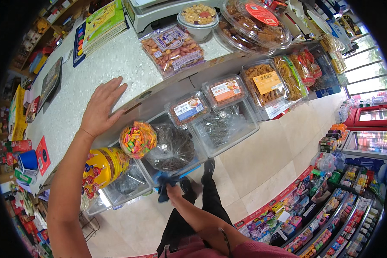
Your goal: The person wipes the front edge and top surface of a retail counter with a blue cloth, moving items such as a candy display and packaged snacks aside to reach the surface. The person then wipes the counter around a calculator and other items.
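Observation:
My left hand (102,106) lies on the speckled white counter (90,73) near its front edge, fingers stretched out and holding nothing. Lower down, my right hand (173,192) is closed on a dark blue cloth (162,189), in front of the clear bins below the counter. Just under my left hand stand a round tub of colourful wrapped candies (138,139) and a yellow lollipop container (105,167). Beside them, a bin with a dark bagged food (170,148) is nearest to the cloth. Two clear boxes of peanuts (188,109) sit along the bins' back edge.
On the counter are a bag of nuts (172,49), a cup of mixed nuts (198,19), round boxes of brown snacks (256,26), a scale (155,13) and stacked books (101,28). Snack shelves (314,215) curve along the right. My legs stand on tiles (266,159).

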{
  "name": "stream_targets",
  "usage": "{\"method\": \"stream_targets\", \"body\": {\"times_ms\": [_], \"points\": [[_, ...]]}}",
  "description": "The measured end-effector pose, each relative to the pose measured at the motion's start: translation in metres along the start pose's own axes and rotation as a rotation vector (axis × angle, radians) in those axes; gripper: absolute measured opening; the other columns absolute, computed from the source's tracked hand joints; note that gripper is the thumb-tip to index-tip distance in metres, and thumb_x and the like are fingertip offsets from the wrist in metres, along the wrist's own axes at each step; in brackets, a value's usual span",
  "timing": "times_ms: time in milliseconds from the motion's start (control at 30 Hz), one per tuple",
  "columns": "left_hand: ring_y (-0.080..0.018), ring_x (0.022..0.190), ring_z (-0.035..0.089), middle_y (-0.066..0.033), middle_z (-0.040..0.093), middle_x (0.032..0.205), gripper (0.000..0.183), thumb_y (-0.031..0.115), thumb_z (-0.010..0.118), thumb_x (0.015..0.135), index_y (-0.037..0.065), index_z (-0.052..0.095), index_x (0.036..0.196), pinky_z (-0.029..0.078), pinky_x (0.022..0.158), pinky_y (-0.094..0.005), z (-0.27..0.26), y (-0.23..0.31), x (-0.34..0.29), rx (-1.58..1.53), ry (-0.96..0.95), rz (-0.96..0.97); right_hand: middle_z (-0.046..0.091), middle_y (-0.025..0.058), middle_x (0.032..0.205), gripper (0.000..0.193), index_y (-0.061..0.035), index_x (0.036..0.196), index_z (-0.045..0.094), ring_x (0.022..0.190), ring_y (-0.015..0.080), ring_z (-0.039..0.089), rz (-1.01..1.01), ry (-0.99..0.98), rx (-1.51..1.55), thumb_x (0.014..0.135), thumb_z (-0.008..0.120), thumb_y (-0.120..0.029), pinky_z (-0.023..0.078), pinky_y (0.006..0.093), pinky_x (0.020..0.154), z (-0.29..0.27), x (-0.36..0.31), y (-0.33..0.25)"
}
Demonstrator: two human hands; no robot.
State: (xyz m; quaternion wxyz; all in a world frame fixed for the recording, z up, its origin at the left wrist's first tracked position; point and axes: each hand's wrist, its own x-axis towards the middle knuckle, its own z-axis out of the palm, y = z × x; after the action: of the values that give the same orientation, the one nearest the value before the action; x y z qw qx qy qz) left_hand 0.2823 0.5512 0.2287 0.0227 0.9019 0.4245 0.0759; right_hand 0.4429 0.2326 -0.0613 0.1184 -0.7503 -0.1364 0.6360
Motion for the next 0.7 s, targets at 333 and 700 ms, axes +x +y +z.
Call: {"method": "stream_targets", "body": {"times_ms": [333,700], "points": [[-0.0334,0.139,0.035,-0.0141,0.039,0.151,0.065,0.025,0.066,0.081,0.011,0.045,0.142,0.025,0.116,-0.0505,-0.002,0.002,0.001,0.002,-0.024,-0.017,0.065,0.0193,0.111,0.052,-0.0026,0.127,0.056,0.102,0.0337,0.063,-0.664,0.171,-0.391,0.082,0.072,-0.023,0.051,0.0406,0.089,-0.212,0.002,-0.081],[-0.0316,0.139,0.036,-0.0129,0.04,0.15,0.065,0.028,0.067,0.081,0.011,0.047,0.141,0.027,0.115,-0.0515,-0.008,0.005,0.01,-0.026,-0.04,-0.007,0.061,0.0132,0.11,0.043,-0.0146,0.113,0.063,0.105,0.038,0.058,-1.133,0.565,-0.599,0.071,0.065,-0.004,0.049,0.0442,0.088,-0.218,0.077,-0.127]]}}
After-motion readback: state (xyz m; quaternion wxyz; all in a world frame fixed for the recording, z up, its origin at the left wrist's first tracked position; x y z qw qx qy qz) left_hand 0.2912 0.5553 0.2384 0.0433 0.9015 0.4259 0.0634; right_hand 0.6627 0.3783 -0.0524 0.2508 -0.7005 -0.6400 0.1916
